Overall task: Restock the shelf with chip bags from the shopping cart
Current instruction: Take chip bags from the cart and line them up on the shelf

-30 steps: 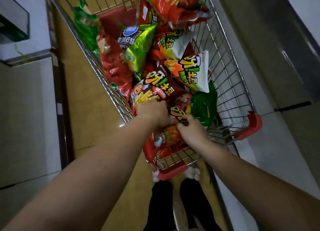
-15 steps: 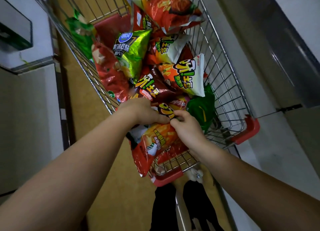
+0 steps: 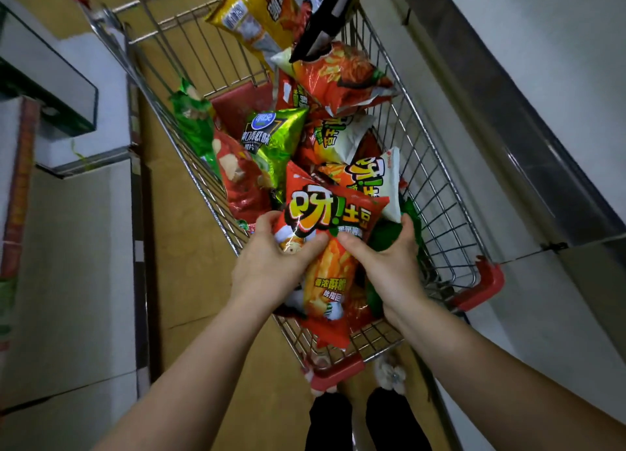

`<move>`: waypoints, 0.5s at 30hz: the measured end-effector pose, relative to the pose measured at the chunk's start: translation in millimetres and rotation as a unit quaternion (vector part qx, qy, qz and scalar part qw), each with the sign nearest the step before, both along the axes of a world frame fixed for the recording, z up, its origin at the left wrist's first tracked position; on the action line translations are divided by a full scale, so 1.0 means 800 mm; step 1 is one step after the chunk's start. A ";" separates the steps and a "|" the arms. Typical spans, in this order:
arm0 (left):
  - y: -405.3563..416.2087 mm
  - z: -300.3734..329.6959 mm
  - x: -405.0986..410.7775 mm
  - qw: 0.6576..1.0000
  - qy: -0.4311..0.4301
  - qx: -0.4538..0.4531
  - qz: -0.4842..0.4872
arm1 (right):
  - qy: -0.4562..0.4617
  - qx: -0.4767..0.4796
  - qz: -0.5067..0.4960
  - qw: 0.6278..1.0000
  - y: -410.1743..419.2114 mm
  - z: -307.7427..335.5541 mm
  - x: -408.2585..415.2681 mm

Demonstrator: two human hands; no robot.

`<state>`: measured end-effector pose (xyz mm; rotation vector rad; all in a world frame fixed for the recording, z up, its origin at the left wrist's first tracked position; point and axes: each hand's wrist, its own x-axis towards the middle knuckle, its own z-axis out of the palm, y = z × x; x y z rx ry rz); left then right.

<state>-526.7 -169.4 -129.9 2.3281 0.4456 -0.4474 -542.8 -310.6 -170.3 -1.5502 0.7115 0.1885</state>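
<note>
At the far left stood a pale shelf unit [image 3: 78,247], its glass-edged ledge [image 3: 50,81] above, with tan floor [image 3: 189,264] between it and the wire shopping cart [image 3: 437,193]. Along the cart's left wall lay a dark green bag [image 3: 191,122] and, just nearer, a red bag [image 3: 242,183] pressed against the mesh. Beside those sat a shiny lime-green bag [image 3: 271,142] with a blue round logo.

The left hand [image 3: 271,267] gripped the red-orange chip bag [image 3: 330,233] on its left edge, thumb lying across the printed front and the fingers curled round behind it, out of sight. That bag was upright and tilted, lifted above the pile at the near end of the cart, its lower end hanging over the near rim by the red corner bumper [image 3: 335,372]. The right hand [image 3: 389,264] held the bag's right edge, thumb pressed on the front close to the left thumb, fingers [image 3: 408,227] wrapped round the back, touching a green bag [image 3: 386,233] underneath.

Farther back, a white-and-orange bag [image 3: 376,176] lay just behind the held one, then more orange bags [image 3: 342,78], and a yellow bag [image 3: 254,13] and a black bag [image 3: 325,17] at the far end. Below the cart showed dark trouser legs [image 3: 359,420]. To the right ran a grey wall with a metal rail [image 3: 528,152].
</note>
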 end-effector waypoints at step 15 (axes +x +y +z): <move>0.010 -0.054 0.091 0.990 0.054 0.009 -0.132 | 0.061 0.185 -0.048 0.980 -0.016 -0.048 0.004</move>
